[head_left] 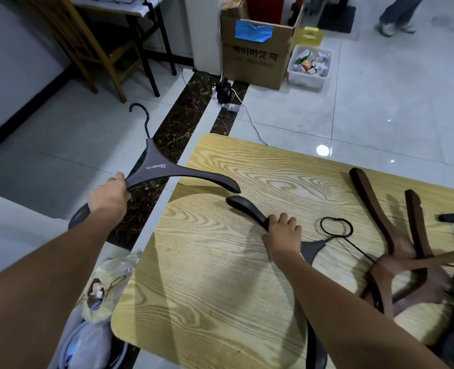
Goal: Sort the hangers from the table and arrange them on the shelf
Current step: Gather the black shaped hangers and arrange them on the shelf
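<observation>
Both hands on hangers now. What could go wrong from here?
1. The left hand grips the grey hanger by one arm, out past the table edge; a slip would likely drop it on the floor.
2. The right hand grips the second hanger; the black hook beside it lies close to the brown hangers and might snag and drag them.

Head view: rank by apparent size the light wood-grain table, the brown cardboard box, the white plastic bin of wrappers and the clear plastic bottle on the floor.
1. Light wood-grain table (nearest the camera, which enlarges it)
2. Brown cardboard box
3. White plastic bin
4. Clear plastic bottle
</observation>
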Motion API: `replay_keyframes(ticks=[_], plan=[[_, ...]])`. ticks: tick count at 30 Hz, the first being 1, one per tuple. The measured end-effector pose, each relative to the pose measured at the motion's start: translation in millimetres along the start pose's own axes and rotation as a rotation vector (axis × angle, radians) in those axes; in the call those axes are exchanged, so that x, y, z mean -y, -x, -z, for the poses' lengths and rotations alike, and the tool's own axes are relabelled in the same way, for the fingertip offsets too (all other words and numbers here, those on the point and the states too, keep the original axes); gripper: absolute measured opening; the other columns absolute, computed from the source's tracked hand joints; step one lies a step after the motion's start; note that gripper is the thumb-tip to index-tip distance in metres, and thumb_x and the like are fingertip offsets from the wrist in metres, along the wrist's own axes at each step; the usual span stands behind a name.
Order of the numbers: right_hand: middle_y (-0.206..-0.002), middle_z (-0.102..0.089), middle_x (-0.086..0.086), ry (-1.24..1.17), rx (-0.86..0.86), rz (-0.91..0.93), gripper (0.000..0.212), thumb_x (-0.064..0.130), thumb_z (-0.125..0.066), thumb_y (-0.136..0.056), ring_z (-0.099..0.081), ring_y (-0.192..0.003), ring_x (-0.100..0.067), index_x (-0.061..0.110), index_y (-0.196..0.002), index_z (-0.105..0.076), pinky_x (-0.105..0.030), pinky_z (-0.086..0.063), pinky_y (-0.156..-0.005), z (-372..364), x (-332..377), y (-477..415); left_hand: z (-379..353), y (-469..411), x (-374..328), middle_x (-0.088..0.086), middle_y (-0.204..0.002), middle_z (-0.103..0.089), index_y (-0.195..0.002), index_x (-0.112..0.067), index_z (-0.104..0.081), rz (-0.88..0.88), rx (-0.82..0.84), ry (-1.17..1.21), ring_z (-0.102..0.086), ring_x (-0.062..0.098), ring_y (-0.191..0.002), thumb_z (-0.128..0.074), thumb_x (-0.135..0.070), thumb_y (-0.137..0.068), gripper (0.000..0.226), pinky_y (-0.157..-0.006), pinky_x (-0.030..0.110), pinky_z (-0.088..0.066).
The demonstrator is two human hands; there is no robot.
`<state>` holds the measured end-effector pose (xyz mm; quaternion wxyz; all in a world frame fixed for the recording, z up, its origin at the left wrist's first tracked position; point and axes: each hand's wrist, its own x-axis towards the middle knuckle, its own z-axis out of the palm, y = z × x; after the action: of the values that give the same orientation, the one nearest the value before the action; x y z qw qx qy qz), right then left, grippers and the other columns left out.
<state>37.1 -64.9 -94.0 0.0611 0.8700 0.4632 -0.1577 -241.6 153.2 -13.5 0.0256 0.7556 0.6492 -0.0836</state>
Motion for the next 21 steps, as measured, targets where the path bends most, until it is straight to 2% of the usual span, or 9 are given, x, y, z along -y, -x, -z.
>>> replay_keyframes(ticks=[5,9,11,15,18,21], plan=[[-0.128,-0.042,-0.010,0.077,-0.065,-0.052,0.043,0.038,-0.050,-0.095,-0.039,-0.118,-0.031,0.015,-0.131,-0.041,-0.041,-0.033,-0.099,0,-9,11,1,3,-11,0.021,-0.110,-0.058,-0.109,-0.003,-0.043,-0.038,-0.006,-0.011,-0.059,0.042,-0.102,-0.050,-0.015,-0.095,0.020,-0.078,0.041,-0.041],[-0.135,-0.034,-0.011,0.097,-0.049,-0.208,0.042,0.041,-0.049,-0.095,-0.034,-0.124,-0.030,0.019,-0.130,-0.041,-0.041,-0.035,-0.097,-5,-19,26,1,7,-19,0.020,-0.113,-0.057,-0.110,-0.004,-0.043,-0.060,-0.008,-0.027,-0.058,0.041,-0.104,-0.049,-0.017,-0.095,0.020,-0.078,0.041,-0.041],[-0.141,-0.028,-0.012,0.067,-0.022,-0.296,0.045,0.049,-0.045,-0.095,-0.032,-0.126,-0.030,0.023,-0.132,-0.038,-0.042,-0.035,-0.096,-9,-24,36,1,9,-22,0.020,-0.114,-0.057,-0.111,-0.004,-0.042,-0.067,-0.007,-0.027,-0.057,0.041,-0.105,-0.049,-0.017,-0.095,0.021,-0.080,0.041,-0.041],[-0.136,-0.031,-0.012,0.001,0.008,-0.432,0.048,0.056,-0.043,-0.093,-0.037,-0.118,-0.030,0.032,-0.134,-0.034,-0.040,-0.040,-0.085,-16,-31,53,4,12,-32,0.020,-0.114,-0.057,-0.112,-0.004,-0.042,-0.100,-0.008,-0.029,-0.056,0.042,-0.107,-0.050,-0.018,-0.095,0.023,-0.082,0.044,-0.042],[-0.138,-0.030,-0.016,-0.122,0.072,-0.501,0.053,0.056,-0.041,-0.094,-0.040,-0.114,-0.033,0.040,-0.142,-0.022,-0.042,-0.040,-0.088,-23,-31,56,6,13,-40,0.020,-0.114,-0.057,-0.110,-0.004,-0.042,-0.119,-0.011,-0.031,-0.057,0.041,-0.106,-0.050,-0.017,-0.095,0.021,-0.082,0.043,-0.042],[-0.135,-0.034,-0.021,-0.240,0.106,-0.485,0.052,0.049,-0.041,-0.097,-0.045,-0.112,-0.035,0.038,-0.144,-0.020,-0.041,-0.044,-0.088,-25,-32,54,7,14,-46,0.020,-0.114,-0.057,-0.109,-0.004,-0.042,-0.136,-0.014,-0.024,-0.057,0.042,-0.105,-0.051,-0.017,-0.095,0.022,-0.082,0.044,-0.042]])
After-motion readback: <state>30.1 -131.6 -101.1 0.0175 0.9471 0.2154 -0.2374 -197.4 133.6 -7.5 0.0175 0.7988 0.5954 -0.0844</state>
